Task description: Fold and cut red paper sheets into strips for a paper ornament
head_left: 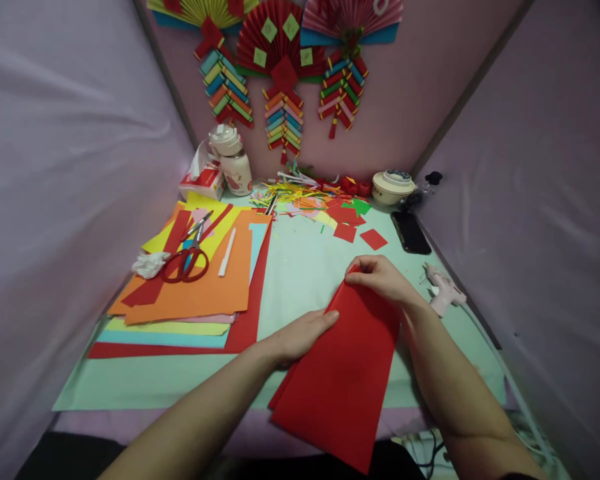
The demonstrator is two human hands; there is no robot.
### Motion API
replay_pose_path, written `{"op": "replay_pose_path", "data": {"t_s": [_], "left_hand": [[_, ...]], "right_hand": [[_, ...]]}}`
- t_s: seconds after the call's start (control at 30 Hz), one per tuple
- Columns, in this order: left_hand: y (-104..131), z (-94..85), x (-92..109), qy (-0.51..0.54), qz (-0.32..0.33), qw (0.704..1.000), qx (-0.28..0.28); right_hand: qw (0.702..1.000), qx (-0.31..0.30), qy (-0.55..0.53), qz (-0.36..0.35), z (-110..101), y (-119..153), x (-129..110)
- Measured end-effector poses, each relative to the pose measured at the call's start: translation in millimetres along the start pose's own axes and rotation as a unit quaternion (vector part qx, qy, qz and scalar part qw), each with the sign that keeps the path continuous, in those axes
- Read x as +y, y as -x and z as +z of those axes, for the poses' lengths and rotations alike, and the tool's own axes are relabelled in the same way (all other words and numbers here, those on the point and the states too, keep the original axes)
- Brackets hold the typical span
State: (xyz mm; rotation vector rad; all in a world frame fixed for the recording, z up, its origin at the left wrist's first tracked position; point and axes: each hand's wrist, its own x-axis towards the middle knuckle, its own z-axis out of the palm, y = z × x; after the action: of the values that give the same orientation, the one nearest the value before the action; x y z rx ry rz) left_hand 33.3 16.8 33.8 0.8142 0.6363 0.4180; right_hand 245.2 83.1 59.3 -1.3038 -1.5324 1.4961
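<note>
A folded sheet of red paper (345, 373) is held up at a slant over the table's front edge, its lower corner hanging past it. My right hand (377, 277) pinches the paper's top corner between thumb and fingers. Lower down, my left hand (305, 333) grips the left folded edge, thumb on the front and the other fingers hidden behind. Two layers show along the lower left side.
Coloured paper (195, 293) lies stacked at left under red-handled scissors (190, 260) and a white pen (227, 252). A glue gun (444, 288) and phone (411, 233) lie at right. Paper scraps (300, 200), a bottle (234, 163) and a lidded bowl (393, 188) stand behind.
</note>
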Motion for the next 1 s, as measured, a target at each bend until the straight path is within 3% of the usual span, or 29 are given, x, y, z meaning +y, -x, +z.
{"op": "replay_pose_path", "data": {"t_s": [0.23,0.6,0.83,1.0], "left_hand": [[0,-2.5,-3,0.066,-0.026,0.997,-0.017],[3,0.0,3,-0.056,0.011,0.998,0.017],[5,0.7,10,-0.188,0.044,0.981,0.029],[5,0.8,9,-0.156,0.036,0.987,0.023]], "right_hand": [[1.0,0.002,0.018,0.004,0,1,0],[1.0,0.003,0.004,-0.004,0,5,-3],[1.0,0.005,0.001,-0.008,-1,6,-4],[1.0,0.002,-0.005,-0.005,0,6,-3]]}}
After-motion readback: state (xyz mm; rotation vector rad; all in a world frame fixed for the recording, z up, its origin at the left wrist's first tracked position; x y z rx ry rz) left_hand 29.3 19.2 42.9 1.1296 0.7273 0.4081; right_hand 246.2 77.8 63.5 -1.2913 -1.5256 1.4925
